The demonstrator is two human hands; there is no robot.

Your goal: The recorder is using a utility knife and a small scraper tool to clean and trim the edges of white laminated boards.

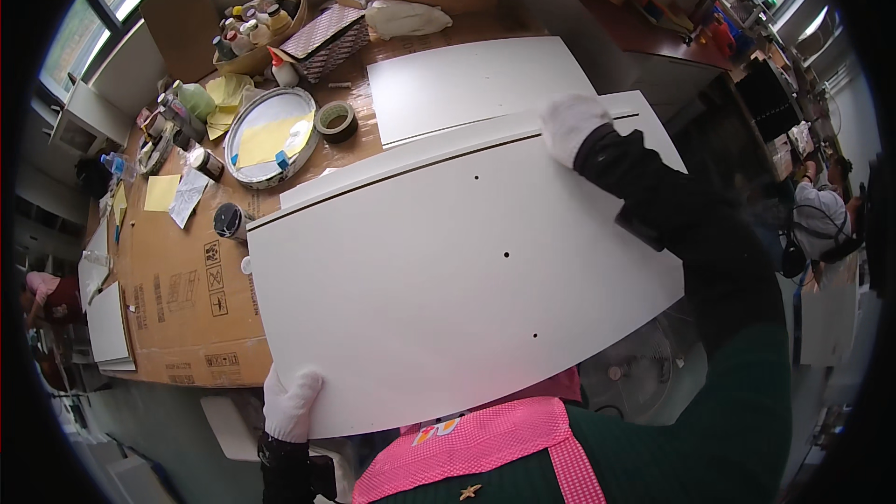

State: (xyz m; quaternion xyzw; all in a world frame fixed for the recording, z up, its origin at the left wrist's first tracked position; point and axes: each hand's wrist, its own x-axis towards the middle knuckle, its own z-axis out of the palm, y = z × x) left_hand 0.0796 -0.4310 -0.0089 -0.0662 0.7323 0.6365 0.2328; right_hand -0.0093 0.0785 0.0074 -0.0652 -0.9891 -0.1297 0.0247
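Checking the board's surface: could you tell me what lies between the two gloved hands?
Only the large white board spans between left hand and right hand: bare face, a few small holes, in the head view.

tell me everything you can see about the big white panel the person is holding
The big white panel is a flat, smooth, rectangular board, matte white, looking like laminated wood. Three small dark holes dot its face. It is held roughly level, above a cardboard-covered table. The gloved left hand grips its near left corner, and the gloved right hand holds its far edge on the right. Its far edge overlaps a second white panel lying on the table; whether the two touch cannot be told.
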